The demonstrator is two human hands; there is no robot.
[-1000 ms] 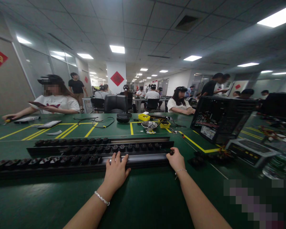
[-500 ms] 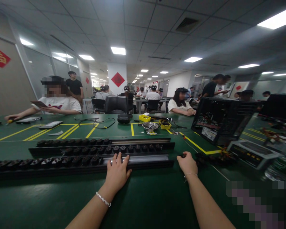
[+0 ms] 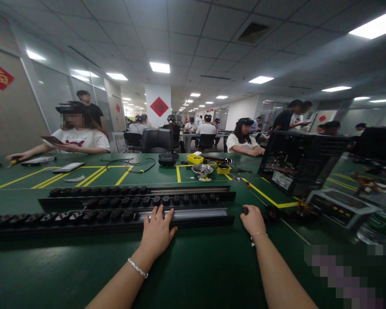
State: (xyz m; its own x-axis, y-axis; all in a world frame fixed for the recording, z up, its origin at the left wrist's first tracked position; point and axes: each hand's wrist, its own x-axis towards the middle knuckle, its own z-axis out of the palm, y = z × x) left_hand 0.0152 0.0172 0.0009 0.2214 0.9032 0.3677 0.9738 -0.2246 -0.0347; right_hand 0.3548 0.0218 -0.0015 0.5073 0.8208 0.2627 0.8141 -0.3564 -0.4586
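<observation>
So the left hand was lying flat, fingers spread, on the bare silvery stretch of the nearest rail, just pressing on it and not gripping anything. That rail ran across the green desk close to the person, with a row of small black parts seated along its left half and the right half unfilled. The right hand sat just off the rail's right end, fingers curled around a small black piece. Looked pinched, though I couldn't see the fingertips well enough to be sure how firm the hold was.

My read: this was the loading step, one hand steadying the track while the other brought a piece to the open end. The next move would call for lining the piece up with the channel at that end.

Room-wise, the near side of the desk was wide open. Tighter on the right: a loose heap of black parts sat just beside the right hand, and an open computer case stood behind it. A second rail lay just behind the first.
</observation>
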